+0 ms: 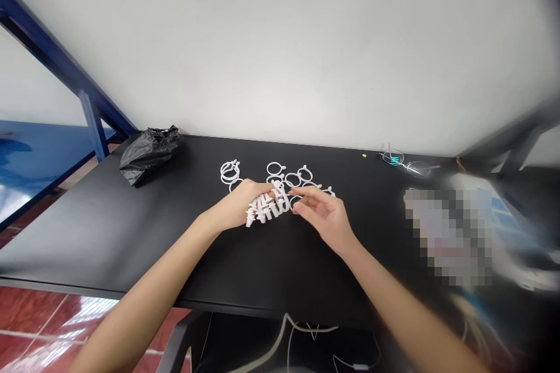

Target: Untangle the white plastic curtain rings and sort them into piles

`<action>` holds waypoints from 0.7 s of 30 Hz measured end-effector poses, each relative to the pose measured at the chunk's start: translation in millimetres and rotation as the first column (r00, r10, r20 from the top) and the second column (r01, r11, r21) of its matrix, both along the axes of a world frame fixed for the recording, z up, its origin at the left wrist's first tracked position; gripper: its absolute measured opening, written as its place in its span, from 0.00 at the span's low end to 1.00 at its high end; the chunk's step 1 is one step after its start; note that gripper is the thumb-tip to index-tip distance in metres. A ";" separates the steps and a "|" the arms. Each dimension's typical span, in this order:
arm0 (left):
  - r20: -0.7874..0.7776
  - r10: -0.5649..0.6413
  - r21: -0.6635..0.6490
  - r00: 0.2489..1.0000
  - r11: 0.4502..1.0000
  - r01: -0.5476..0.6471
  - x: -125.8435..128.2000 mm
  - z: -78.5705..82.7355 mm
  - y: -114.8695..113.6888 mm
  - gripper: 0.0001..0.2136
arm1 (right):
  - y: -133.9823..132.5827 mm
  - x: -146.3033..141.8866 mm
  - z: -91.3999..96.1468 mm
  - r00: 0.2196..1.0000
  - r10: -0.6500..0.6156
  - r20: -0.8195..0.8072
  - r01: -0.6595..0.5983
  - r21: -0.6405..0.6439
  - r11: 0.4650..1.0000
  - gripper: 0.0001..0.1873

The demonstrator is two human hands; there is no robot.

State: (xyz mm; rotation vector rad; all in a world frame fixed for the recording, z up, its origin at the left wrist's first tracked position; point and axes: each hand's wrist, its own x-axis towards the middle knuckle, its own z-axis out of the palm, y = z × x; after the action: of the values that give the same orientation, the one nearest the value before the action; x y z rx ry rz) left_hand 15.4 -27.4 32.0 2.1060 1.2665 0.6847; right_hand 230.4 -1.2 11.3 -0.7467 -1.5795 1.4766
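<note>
My left hand (pixel 240 207) is closed around a bunch of white plastic rings (pixel 268 207) strung together, held just above the black table (pixel 131 233). My right hand (pixel 324 214) is beside it on the right, fingers pinching at a white ring (pixel 296 201) at the end of the bunch. Several loose white rings (pixel 292 176) lie on the table just behind both hands, and a small stack of rings (pixel 230 173) sits to the left of them.
A crumpled black plastic bag (pixel 149 152) lies at the table's back left. A pair of glasses (pixel 405 163) rests at the back right by the white wall. A blurred-out object (pixel 446 233) sits at right. Cables (pixel 306 332) hang below the front edge.
</note>
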 end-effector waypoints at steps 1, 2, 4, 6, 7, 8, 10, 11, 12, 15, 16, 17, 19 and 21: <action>-0.039 -0.007 0.007 0.999 1.000 0.007 -3.3 4.1 -2.2 0.07 | 2.6 1.6 0.9 0.999 -0.037 -0.014 0.037 -0.023 0.999 0.14; -0.077 -0.012 0.010 0.997 1.000 0.013 -6.6 8.9 -5.0 0.08 | 4.9 3.0 2.1 0.998 -0.069 -0.014 0.069 -0.035 0.997 0.15; -0.155 0.003 0.007 0.988 1.000 -0.002 -14.6 20.6 -11.7 0.09 | 8.2 5.2 5.0 0.992 -0.125 -0.003 0.125 -0.040 0.991 0.14; -0.256 0.044 -0.018 0.966 0.999 -0.050 -26.3 32.9 -18.7 0.10 | 10.2 6.6 8.1 0.985 -0.169 0.017 0.170 -0.039 0.985 0.14; -0.321 0.066 -0.043 0.945 0.996 -0.084 -34.0 38.0 -21.6 0.11 | 11.0 7.2 9.6 0.982 -0.189 0.026 0.190 -0.042 0.981 0.14; -0.393 0.068 -0.092 0.917 0.989 -0.112 -42.9 41.7 -23.8 0.12 | 11.9 7.7 10.9 0.978 -0.205 0.037 0.207 -0.048 0.977 0.14; -0.527 0.076 -0.163 0.846 0.969 -0.188 -62.8 43.5 -25.1 0.11 | 13.9 8.7 12.8 0.972 -0.227 0.059 0.231 -0.066 0.971 0.15; -0.578 0.083 -0.189 0.812 0.954 -0.233 -73.0 41.5 -24.1 0.11 | 15.0 9.2 13.3 0.970 -0.232 0.069 0.237 -0.074 0.969 0.15; -0.621 0.086 -0.230 0.779 0.930 -0.286 -82.6 38.2 -22.1 0.10 | 16.1 9.7 13.4 0.969 -0.232 0.081 0.239 -0.079 0.968 0.15; -0.667 0.111 -0.270 0.736 0.885 -0.378 -105.6 26.1 -12.5 0.09 | 20.1 11.9 11.0 0.967 -0.222 0.126 0.231 -0.059 0.971 0.14; -0.665 0.125 -0.263 0.736 0.884 -0.387 -111.0 23.5 -9.1 0.09 | 21.8 13.3 9.3 0.965 -0.222 0.140 0.230 -0.044 0.972 0.14; -0.655 0.143 -0.253 0.742 0.884 -0.393 -115.5 22.1 -6.1 0.10 | 23.8 15.2 7.3 0.963 -0.219 0.158 0.226 -0.027 0.974 0.14; -0.616 0.181 -0.249 0.767 0.879 -0.407 -122.7 23.0 -2.1 0.14 | 28.6 20.9 3.4 0.952 -0.220 0.212 0.222 0.017 0.975 0.18; -0.558 0.212 -0.278 0.802 0.863 -0.421 -128.7 26.9 -0.9 0.26 | 33.5 29.1 1.1 0.921 -0.226 0.318 0.209 0.086 0.974 0.19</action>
State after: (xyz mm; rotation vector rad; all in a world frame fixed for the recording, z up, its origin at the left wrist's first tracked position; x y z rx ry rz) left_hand -113.3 -28.3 58.9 1.7968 1.9076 -0.0406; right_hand 259.5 32.3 12.4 -1.1453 -1.7052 1.1892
